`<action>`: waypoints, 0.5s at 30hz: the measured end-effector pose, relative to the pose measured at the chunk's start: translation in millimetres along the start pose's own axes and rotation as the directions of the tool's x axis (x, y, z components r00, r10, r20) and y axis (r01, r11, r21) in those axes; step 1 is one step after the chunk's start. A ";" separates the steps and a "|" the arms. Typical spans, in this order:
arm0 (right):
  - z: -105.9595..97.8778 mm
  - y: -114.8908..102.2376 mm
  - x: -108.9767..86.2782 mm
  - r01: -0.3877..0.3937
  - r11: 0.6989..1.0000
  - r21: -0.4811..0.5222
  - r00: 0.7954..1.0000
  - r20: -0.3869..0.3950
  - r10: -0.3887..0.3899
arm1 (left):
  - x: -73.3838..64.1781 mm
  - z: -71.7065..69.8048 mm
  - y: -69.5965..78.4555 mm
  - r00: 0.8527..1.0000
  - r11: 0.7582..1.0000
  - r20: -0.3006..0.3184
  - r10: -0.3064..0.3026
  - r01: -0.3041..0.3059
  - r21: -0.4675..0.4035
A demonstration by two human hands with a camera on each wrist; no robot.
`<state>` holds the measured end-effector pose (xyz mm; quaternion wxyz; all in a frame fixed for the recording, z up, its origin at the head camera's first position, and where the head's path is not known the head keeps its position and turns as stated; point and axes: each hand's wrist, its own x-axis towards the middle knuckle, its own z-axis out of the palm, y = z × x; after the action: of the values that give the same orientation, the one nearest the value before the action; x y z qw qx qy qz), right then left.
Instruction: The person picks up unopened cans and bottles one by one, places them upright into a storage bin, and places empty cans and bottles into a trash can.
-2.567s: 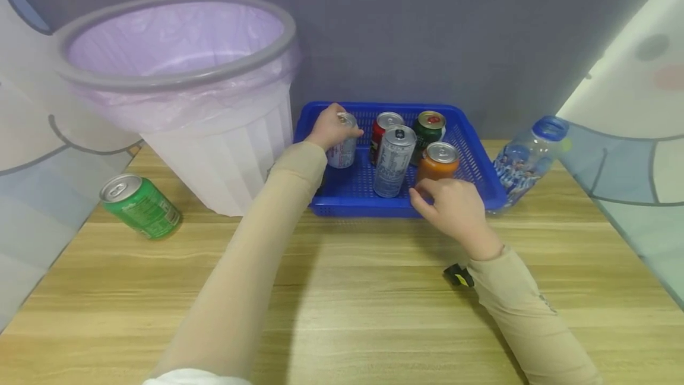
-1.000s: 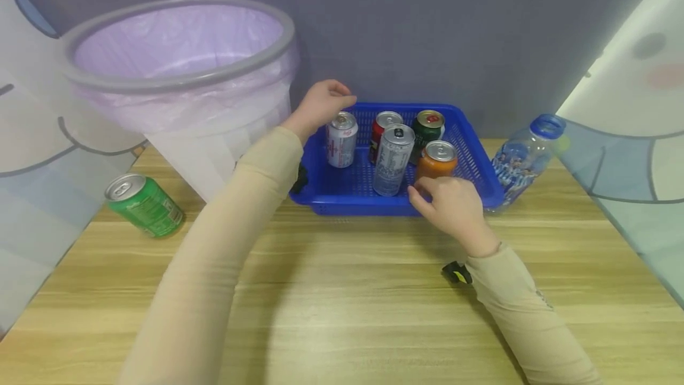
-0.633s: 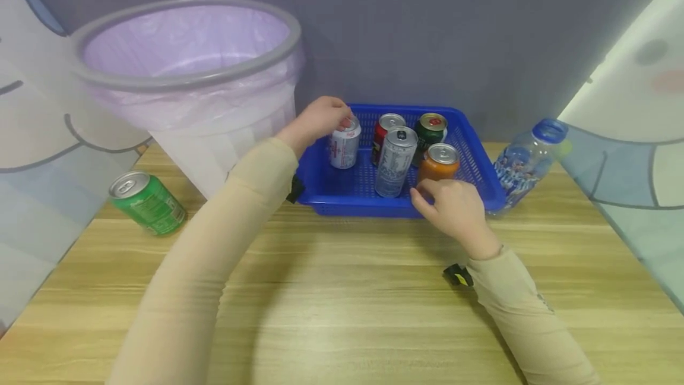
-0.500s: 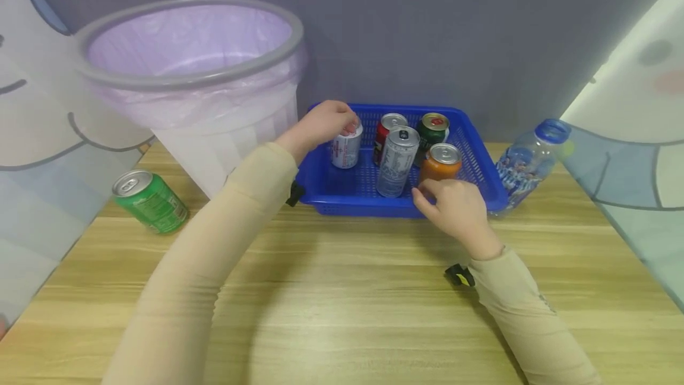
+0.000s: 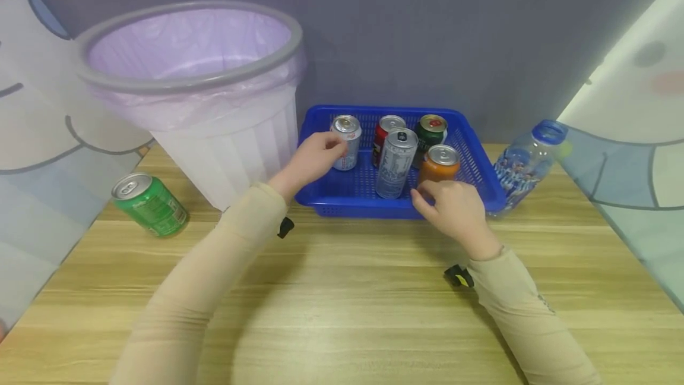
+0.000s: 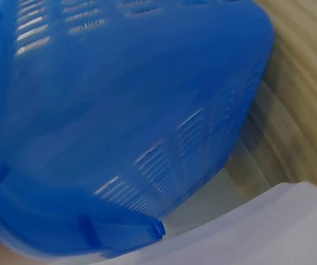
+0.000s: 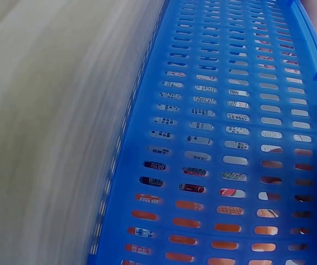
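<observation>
In the head view my left hand [image 5: 315, 159] hangs over the left side of the blue plastic basket [image 5: 352, 202], fingers loosely curled with nothing in them. A white and silver soda can [image 5: 346, 150] stands upright just beyond its fingertips. My right hand [image 5: 454, 207] is at the front rim, beside an orange can [image 5: 439, 162]; some of its fingertips are hidden. Also upright in the basket are a tall silver can [image 5: 396, 165], a red can [image 5: 380, 135] and a dark green can [image 5: 430, 135]. The wrist views mostly show the basket's slotted walls [image 6: 119, 99].
A white bin [image 5: 230, 141] with a purple liner stands left of the basket. A green can [image 5: 152, 207] tilts on the wooden table [image 5: 342, 302] at far left. A clear bottle [image 5: 526, 162] with a blue neck leans right of the basket.
My left hand was at the top of the white and silver can, lifted off it, came back, and is now lower and nearer me. The can and my right hand stay in place.
</observation>
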<state>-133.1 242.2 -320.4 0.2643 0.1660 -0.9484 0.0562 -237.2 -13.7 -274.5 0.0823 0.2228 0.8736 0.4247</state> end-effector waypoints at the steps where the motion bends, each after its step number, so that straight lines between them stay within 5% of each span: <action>1: 0.2 0.1 -0.4 -0.001 1.000 0.002 1.000 0.001 0.001 | -1.5 1.4 -1.0 1.000 1.000 -0.003 0.000 0.000 -0.006; 7: 1.0 0.8 -0.5 0.003 1.000 0.007 1.000 -0.017 -0.002 | -7.6 9.6 -10.2 0.999 1.000 -0.042 0.019 -0.018 0.013; 15: 1.3 1.6 0.6 0.012 1.000 0.004 1.000 -0.021 -0.012 | -20.0 17.3 -16.9 0.989 0.982 -0.084 0.118 -0.104 0.158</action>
<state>-134.7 243.2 -321.2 0.2742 0.1718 -0.9444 0.0585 -219.1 -19.8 -299.4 0.0005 0.2568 0.8928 0.3701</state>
